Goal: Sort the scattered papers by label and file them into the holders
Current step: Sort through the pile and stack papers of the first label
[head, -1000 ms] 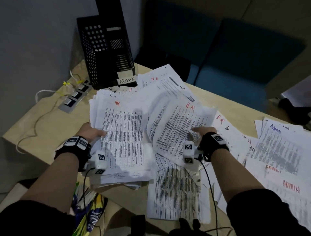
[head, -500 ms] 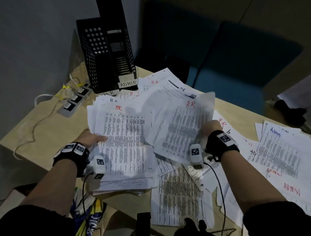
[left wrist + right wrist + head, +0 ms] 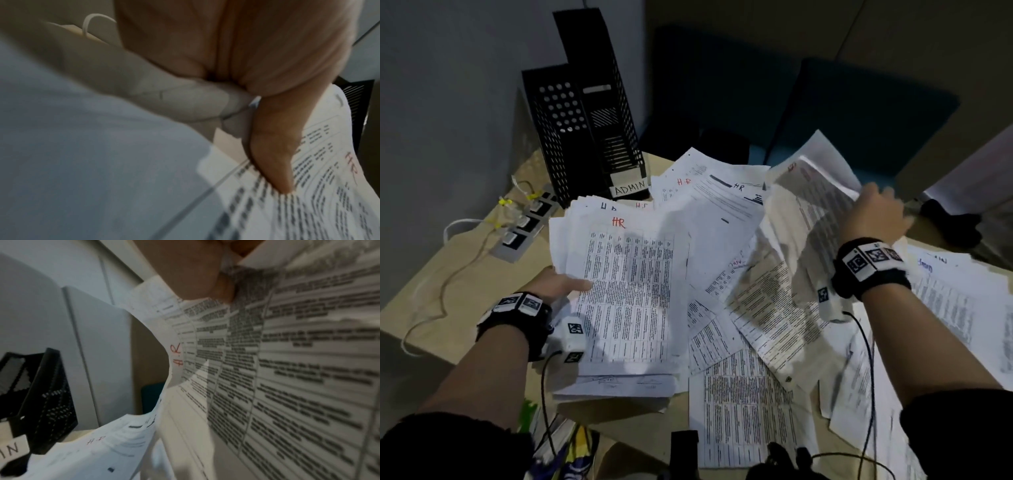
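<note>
A thick stack of printed sheets marked HR [image 3: 626, 291] lies at the table's left. My left hand [image 3: 558, 286] holds its left edge, thumb pressed on the top sheet [image 3: 320, 170]. My right hand [image 3: 876, 216] grips a few sheets marked HR [image 3: 815, 212] and holds them lifted and curled above the pile; the red label shows on their curled edge [image 3: 177, 355]. Two black mesh holders [image 3: 585, 126] stand at the back left, the nearer one tagged ADMIN [image 3: 630, 187]. More HR sheets [image 3: 709, 192] fan out in front of them.
Papers marked Admin [image 3: 955, 308] cover the table's right side. A power strip [image 3: 524, 226] with white cable lies at the left edge. Blue chairs [image 3: 859, 113] stand behind the table. Loose sheets [image 3: 743, 411] overhang the near edge.
My right hand has raised its HR sheets up and to the right, off the pile. The left hand stays on the stack's edge.
</note>
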